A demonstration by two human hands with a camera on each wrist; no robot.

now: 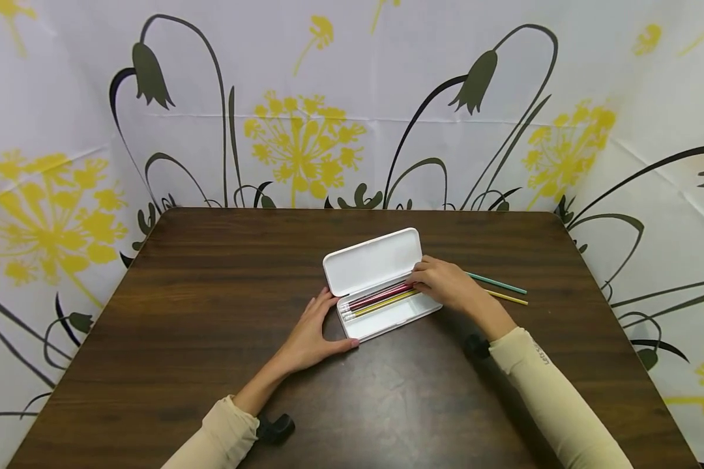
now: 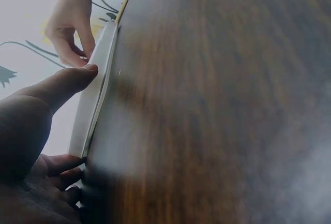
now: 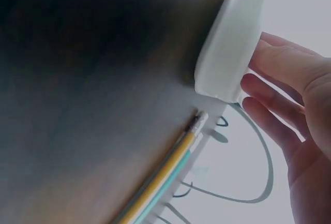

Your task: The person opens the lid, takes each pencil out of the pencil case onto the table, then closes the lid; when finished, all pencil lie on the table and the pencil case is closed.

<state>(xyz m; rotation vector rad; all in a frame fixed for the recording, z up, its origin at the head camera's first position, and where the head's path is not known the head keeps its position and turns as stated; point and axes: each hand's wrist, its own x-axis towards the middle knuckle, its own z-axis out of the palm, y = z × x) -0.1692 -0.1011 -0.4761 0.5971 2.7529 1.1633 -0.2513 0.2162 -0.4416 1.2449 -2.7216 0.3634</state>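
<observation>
Head view: a white pencil case (image 1: pixel 390 319) sits slightly right of the middle of the dark wooden table (image 1: pixel 211 280), its right end angled a little farther back. Its lid (image 1: pixel 372 260) is raised along the far side. Wood stretches widely to the left, between the case and the table's left edge; on the near side it runs beyond the bottom of the view. The far edge is nearer, backed by a flower-printed curtain (image 1: pixel 410 85). To the right, a teal pencil (image 1: pixel 501 283) and a yellow pencil (image 1: pixel 509 298) lie between the case and the right edge. The left hand (image 1: pixel 309 335) braces the case's left end, thumb spread apart from the fingers, touching the near left corner. The right hand (image 1: pixel 448 284) reaches into the right end, over several pencils (image 1: pixel 378 302) with white erasers at the left. It covers their right ends and the near ends of the loose pair.

Left wrist view: the left thumb lies against the case's near side, fingers at its left end. The right fingers bend inside; the wall hides their tips.

Right wrist view: the right fingers are slightly apart, tips behind the case wall, so I cannot tell whether they pinch a pencil. The loose pair is cut off below.
</observation>
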